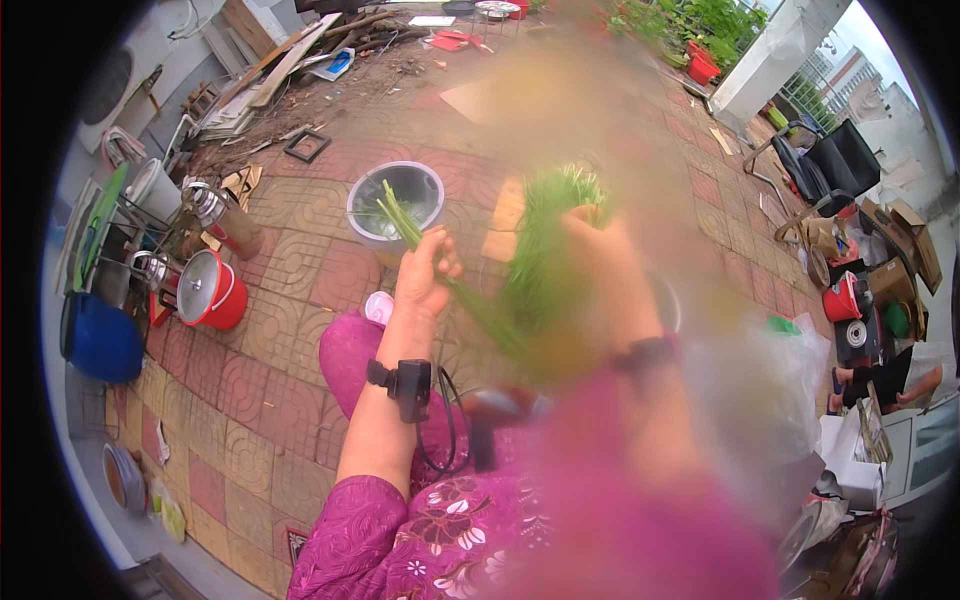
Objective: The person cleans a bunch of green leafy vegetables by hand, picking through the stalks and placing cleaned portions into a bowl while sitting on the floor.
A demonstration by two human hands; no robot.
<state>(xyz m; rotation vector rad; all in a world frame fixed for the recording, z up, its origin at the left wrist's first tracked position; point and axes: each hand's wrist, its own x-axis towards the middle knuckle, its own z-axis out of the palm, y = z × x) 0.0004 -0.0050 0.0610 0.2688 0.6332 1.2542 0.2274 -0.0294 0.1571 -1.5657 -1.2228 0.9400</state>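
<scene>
Long green stalks, perhaps Chinese chives (401, 215), are held in my left hand (429, 270), cut ends pointing up and leaves trailing down to the right. My right hand (604, 236) is at the upper part of a larger green bunch (536, 240); a blur on the view hides part of its grip. Beyond my left hand stands a pale-rimmed plastic bucket (441, 184) with some greens and clear material inside. A wooden board or stool top (504, 217) lies just left of the big bunch.
To the left are a red lidded bucket (236, 296), vacuum flasks (236, 225) and a blue barrel (105, 337). A plastic bag (799, 375) is at my right. Farther right are a black chair (840, 165), cardboard boxes (892, 281) and a seated person's legs (870, 382). Timber (281, 67) lies ahead left.
</scene>
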